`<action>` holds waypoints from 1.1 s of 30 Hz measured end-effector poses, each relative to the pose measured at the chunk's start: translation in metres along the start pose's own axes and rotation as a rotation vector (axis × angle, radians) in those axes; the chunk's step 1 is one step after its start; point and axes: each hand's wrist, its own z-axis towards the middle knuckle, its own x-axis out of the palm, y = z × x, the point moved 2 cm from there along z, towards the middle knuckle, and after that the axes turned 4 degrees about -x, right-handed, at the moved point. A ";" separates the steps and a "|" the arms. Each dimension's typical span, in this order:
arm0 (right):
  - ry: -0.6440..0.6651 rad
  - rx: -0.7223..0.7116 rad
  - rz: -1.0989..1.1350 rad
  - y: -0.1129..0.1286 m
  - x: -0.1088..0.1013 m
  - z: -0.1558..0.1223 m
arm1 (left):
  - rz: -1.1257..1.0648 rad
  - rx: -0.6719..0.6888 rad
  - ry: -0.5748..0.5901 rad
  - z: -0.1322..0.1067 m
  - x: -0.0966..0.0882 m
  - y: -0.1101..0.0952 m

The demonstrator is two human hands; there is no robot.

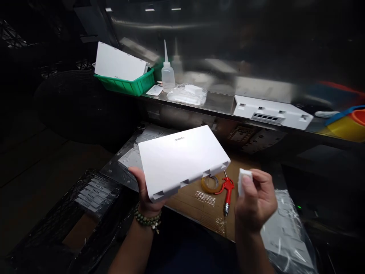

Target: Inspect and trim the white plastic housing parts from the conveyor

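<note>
— Two hands at the near edge: what does each have?
— The left hand (144, 194), with a bead bracelet (146, 220) on its wrist, has its grip clenched on the near left corner of a flat white casing (182, 161), thumb on top. The casing is held up at a tilt above the work area, with a faint logo near its far edge.
— And the other?
— The right hand (255, 201) has its grip pinched on a small white pad (244, 179), just beside the casing's right corner and not touching it.
— What lies under them?
— A sheet of brown cardboard (205, 205). On it are a roll of tape (210, 183) and a red blow gun (227, 190), close together, with the gun's nozzle pointing toward the person. Plastic-wrapped parts (285, 232) lie to the right.
— Farther back?
— A steel counter (219, 104). It carries a second white unit (270, 112) with a row of ports, a clear bag (186, 95), and a squeeze bottle (167, 74) with a long nozzle. At its left end is a green bin (128, 84) with a white panel (119, 64) leaning in it.
</note>
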 end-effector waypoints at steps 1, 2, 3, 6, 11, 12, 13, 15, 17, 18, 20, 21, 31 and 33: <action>-0.047 0.088 0.052 -0.004 -0.002 0.003 | 0.015 -0.016 -0.006 0.000 -0.004 -0.002; -0.071 0.176 0.111 -0.008 -0.002 0.006 | 0.033 -0.032 -0.012 -0.001 -0.008 -0.002; -0.075 0.261 0.171 -0.012 -0.001 0.008 | 0.049 -0.045 -0.018 -0.002 -0.010 -0.003; -0.029 0.452 0.283 -0.018 0.004 0.009 | 0.062 -0.109 -0.034 -0.004 -0.014 0.001; 0.007 0.579 0.312 -0.023 0.004 0.007 | 0.053 -0.106 -0.146 -0.002 -0.017 0.009; 0.009 0.587 0.317 -0.025 0.003 0.007 | 0.054 -0.091 -0.167 -0.001 -0.018 0.009; 0.013 0.593 0.318 -0.026 0.002 0.007 | 0.056 -0.073 -0.183 0.000 -0.019 0.010; 0.024 0.600 0.315 -0.027 0.001 0.008 | 0.065 -0.045 -0.177 0.001 -0.020 0.011; 0.035 0.605 0.314 -0.027 0.000 0.008 | 0.076 -0.039 -0.136 0.002 -0.021 0.011; 0.039 0.605 0.314 -0.027 0.000 0.008 | 0.080 -0.040 -0.107 0.003 -0.022 0.012; 0.048 0.602 0.308 -0.025 0.000 0.008 | 0.082 -0.031 -0.048 0.003 -0.024 0.013; 0.053 0.600 0.302 -0.025 0.000 0.008 | 0.086 -0.024 -0.020 0.003 -0.026 0.013; -0.133 0.509 0.262 -0.042 -0.006 0.003 | 0.515 0.068 0.047 -0.001 0.008 -0.010; -0.142 0.502 0.253 -0.045 -0.008 0.001 | 0.590 0.095 -0.018 -0.003 0.016 -0.009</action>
